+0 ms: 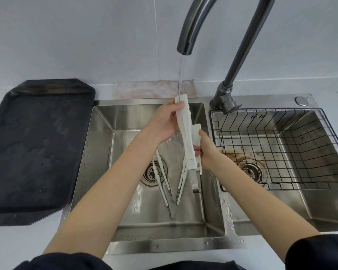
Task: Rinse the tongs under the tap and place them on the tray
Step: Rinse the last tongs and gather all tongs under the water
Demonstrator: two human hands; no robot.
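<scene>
- black tray (33,145) sits on the worktop (0,246) just left of the sink, nothing on it that I can see, so that's the landing spot
- left basin (98,152) has two more pairs of thin white tongs (165,184) lying on the bottom by the drain, apart from the ones in hand
- left hand (164,123) is closed around the upper end of the white plastic tongs (185,137), thumb and fingers pinching the tip area right under the stream
- tongs are held near upright over the left basin, water from the tap (183,47) hitting the top end and running down
- right hand (207,151) is wrapped around the lower part near the hinge end, also closed on them
- my guess on handling: light, stiff plastic with some spring in the arms, and wet so pretty slippery; I'd grip the wider flat handle part near the hinge, not the narrow tips
- the wire basket (281,145) in the right basin isn't involved
</scene>
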